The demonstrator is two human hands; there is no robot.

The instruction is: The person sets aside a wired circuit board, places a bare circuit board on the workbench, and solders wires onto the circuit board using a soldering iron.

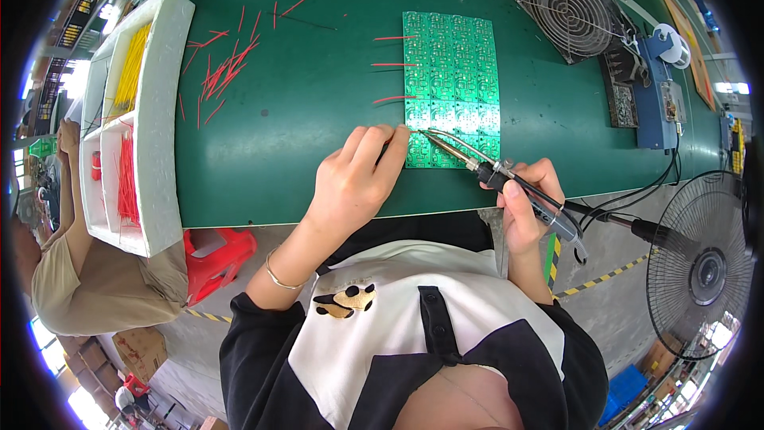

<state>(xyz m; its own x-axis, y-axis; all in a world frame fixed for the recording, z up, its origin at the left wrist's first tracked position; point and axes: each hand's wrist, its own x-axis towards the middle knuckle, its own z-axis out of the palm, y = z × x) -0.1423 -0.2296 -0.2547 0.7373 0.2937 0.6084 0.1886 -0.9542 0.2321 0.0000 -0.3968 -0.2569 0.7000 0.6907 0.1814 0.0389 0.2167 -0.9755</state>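
My right hand [529, 199] is closed round a soldering iron [509, 183] with a thin metal feed tube running alongside its shaft. Its tip meets the left part of a green circuit board panel [454, 64], near the lower edge. Beside that tip, my left hand [358, 171] is pinched at the panel's left edge; whatever lies between its fingers is mostly hidden. Higher up, three red wires [394, 64] stick out leftward from the same edge, spaced apart. The panel lies flat on the green table [318, 95].
Loose red wires [227, 72] lie scattered at left, by a white foam box [163, 143] of yellow and red wires. A square fan [569, 12] and a blue solder feeder [656, 95] stand at right. Another person [103, 271] sits left; a floor fan [704, 271] is lower right.
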